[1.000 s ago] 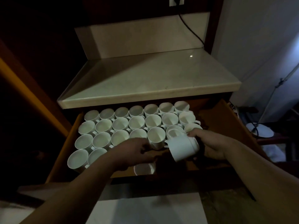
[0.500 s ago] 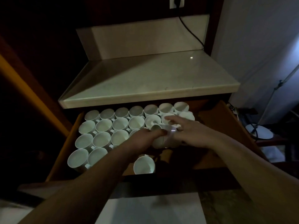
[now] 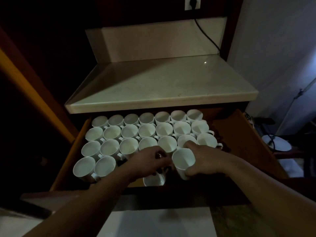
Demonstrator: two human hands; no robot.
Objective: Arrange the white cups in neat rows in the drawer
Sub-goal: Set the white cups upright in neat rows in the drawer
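Right fingers around white cup

A dim kitchen or serving corner: a wooden drawer packed with matching white cups under a pale stone surface, with a wall socket above.

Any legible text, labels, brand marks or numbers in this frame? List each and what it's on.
None: no readable text in the head view.
White cups in the drawer: plain, no marks showing, including the cup the right hand holds.
Wall socket and countertop: no lettering visible.
The picture is dim, so faint marks cannot be ruled out.
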